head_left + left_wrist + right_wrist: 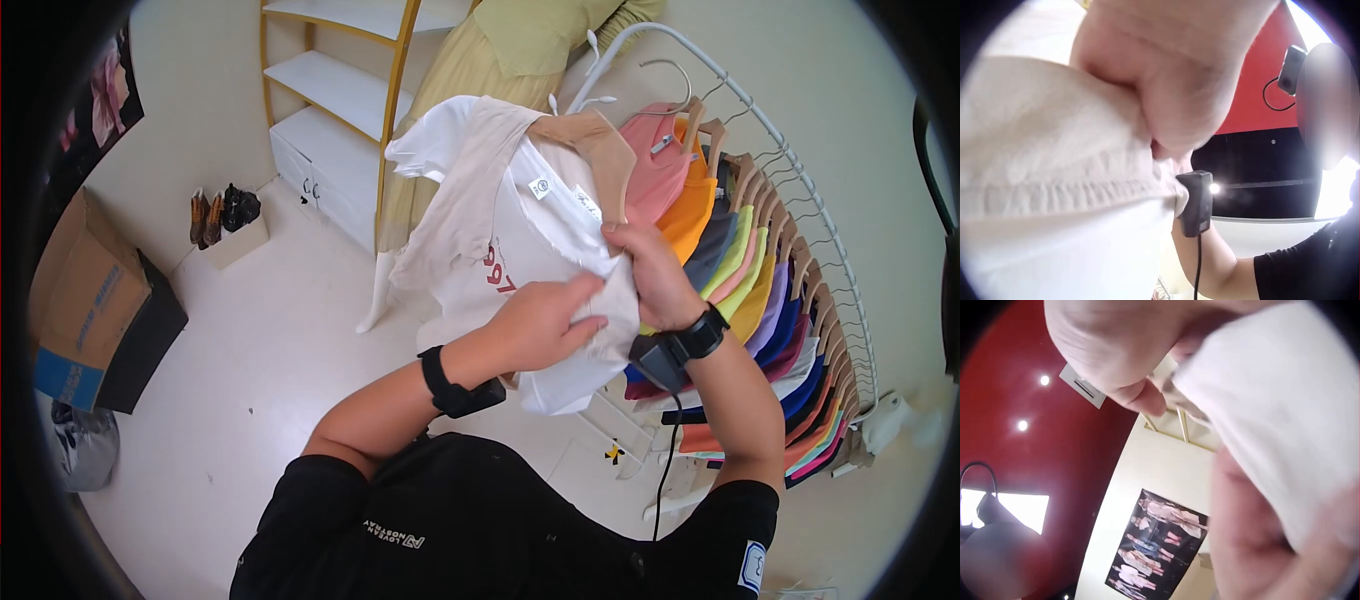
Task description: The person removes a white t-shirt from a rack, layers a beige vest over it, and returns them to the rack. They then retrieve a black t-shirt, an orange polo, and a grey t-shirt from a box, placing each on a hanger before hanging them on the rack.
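A white T-shirt (pixel 560 265) with neck labels and red lettering is held up before me, with a cream garment (pixel 455 185) draped over it. The end of a wide wooden hanger (pixel 610 165) shows at its neck. My right hand (pixel 662 275) grips the shirt's shoulder beside the hanger, thumb on top and the other fingers behind the cloth. Across the front, my left hand (pixel 540 320) touches the fabric with index finger and thumb extended and apart. White cloth (pixel 1285 406) fills the right wrist view; a gathered cream seam (pixel 1085 197) crosses the left wrist view.
A curved white rail (pixel 800 170) with many coloured tops on hangers stands at the right. Behind the shirt is a dressed mannequin (pixel 510 45). A shelf unit (pixel 330 90), shoes (pixel 238 208) and a cardboard box (pixel 95 290) lie further left. A black cable (pixel 668 460) hangs from my right wrist.
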Motion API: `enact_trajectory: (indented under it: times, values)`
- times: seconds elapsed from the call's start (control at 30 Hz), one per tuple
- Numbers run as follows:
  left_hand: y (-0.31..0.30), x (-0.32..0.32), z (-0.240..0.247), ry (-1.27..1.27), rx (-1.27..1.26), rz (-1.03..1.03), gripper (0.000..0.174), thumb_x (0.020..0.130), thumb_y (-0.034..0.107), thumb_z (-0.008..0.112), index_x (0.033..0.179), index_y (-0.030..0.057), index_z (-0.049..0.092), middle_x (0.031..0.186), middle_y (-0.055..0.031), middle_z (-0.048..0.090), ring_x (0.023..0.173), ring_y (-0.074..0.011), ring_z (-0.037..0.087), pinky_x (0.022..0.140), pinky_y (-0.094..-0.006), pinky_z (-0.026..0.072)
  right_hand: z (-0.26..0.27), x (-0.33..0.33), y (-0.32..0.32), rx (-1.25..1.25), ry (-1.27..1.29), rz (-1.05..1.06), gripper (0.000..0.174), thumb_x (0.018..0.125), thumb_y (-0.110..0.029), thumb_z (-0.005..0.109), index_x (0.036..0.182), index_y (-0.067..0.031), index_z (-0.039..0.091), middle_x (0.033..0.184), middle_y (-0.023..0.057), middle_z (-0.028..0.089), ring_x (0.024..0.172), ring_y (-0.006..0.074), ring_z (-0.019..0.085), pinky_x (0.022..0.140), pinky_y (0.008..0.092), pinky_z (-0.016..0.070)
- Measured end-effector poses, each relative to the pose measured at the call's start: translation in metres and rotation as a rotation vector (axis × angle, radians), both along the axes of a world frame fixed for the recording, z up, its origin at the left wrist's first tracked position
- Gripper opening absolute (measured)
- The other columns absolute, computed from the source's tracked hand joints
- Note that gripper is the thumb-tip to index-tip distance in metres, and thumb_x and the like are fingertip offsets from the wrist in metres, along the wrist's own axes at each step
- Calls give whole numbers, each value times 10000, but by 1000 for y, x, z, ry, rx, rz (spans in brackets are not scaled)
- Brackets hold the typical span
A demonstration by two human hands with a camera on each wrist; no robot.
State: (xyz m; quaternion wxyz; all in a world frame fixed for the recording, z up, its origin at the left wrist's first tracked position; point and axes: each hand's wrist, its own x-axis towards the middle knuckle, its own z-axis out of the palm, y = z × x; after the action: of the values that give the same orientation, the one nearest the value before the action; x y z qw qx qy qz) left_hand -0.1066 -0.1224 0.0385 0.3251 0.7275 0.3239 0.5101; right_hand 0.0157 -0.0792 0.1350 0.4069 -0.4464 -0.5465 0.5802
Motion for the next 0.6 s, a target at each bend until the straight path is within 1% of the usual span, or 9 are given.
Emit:
enact_trajectory:
  times: [0.03,0.07,0.13,0.2,0.27,0.3,0.4,0.5,0.6]
  values:
    - [-5,-5,1,194,92,-62,258,794,240,633,937,54,524,766,-186,592,733,-388,577,634,-424,457,4,-1,10,45,-22,125,287,810,-85,522,1086,-8,526,959,27,563,856,116,538,760,253,438]
    - [-3,-8,-2,194,65,-71,258,794,240,633,937,54,524,766,-186,592,733,-388,577,634,-424,457,4,-1,17,78,-38,243,272,791,-64,528,1056,-1,533,919,24,561,823,114,540,731,251,445]
    - [6,-16,-8,273,232,-99,243,798,257,619,915,60,536,733,-185,591,728,-385,571,622,-434,449,-3,-21,28,29,-139,282,256,776,-51,528,1025,6,539,879,25,559,787,113,541,695,251,447]
    - [7,-33,-5,276,175,-118,221,789,231,632,883,43,564,753,-178,599,703,-366,573,608,-417,445,-13,-35,32,29,-242,346,241,760,-37,528,995,13,544,838,27,558,751,111,542,659,251,449]
    - [7,-45,-11,108,43,-161,158,785,145,653,828,12,579,748,-136,611,664,-274,584,615,-331,456,-27,-42,35,111,-413,276,248,769,-33,510,997,41,575,858,51,616,730,115,589,640,244,475]
    - [9,-53,-16,88,-57,-185,146,777,122,670,841,13,598,731,-97,613,651,-171,560,626,-281,450,-29,-44,34,102,-425,292,248,769,-33,510,997,41,575,858,51,616,730,115,589,640,244,475]
    - [12,-68,-14,17,-3,-105,145,770,125,684,820,17,601,720,-72,608,650,-134,545,617,-267,446,-30,-52,32,6,-284,290,215,804,-77,526,973,45,577,857,55,617,738,109,588,620,241,467]
    - [17,-69,-8,1,83,-36,173,744,134,709,815,21,599,727,-79,610,654,-180,571,617,-277,451,-22,-58,28,20,-380,298,220,838,-123,539,973,45,581,868,63,622,729,116,594,615,242,466]
    - [26,-69,-37,57,169,128,244,714,145,730,872,28,587,766,-90,597,692,-227,577,631,-302,457,-9,-61,27,-50,-235,263,252,867,-158,544,1018,40,572,895,81,633,743,141,616,657,255,493]
